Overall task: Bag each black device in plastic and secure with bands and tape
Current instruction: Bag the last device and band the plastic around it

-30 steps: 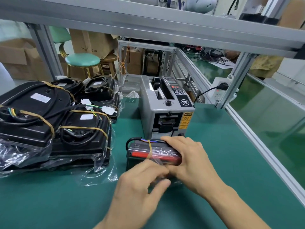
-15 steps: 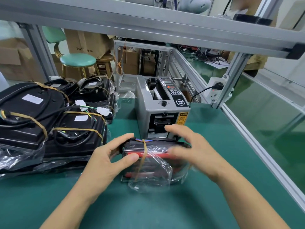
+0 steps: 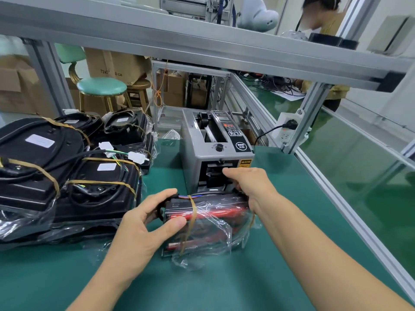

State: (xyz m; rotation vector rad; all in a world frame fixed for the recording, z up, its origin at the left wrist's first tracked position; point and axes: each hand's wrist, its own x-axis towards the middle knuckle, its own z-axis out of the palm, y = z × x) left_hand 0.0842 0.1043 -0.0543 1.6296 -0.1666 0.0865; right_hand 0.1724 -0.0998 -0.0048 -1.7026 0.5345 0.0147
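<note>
Near the middle of the green table (image 3: 258, 283) lies the bagged black device (image 3: 208, 212) (a tan band (image 3: 190, 217) round its left end). The left hand (image 3: 143, 230) grips that end, thumb on top. The right hand (image 3: 249, 187) reaches to the tape dispenser (image 3: 215, 153); its grip cannot be told. Finished bundles (image 3: 67, 173) fill the left edge.

Four banded black devices (image 3: 40, 162), one bagged device (image 3: 208, 223), one tape dispenser (image 3: 215, 151), two hands (image 3: 143, 230).

Matt green mat on surface (image 3: 258, 277); glossy crinkled clear plastic bag (image 3: 208, 245); matt black plastic device (image 3: 179, 204); tan rubber band (image 3: 192, 212); brushed grey metal tape dispenser (image 3: 190, 153)
</note>
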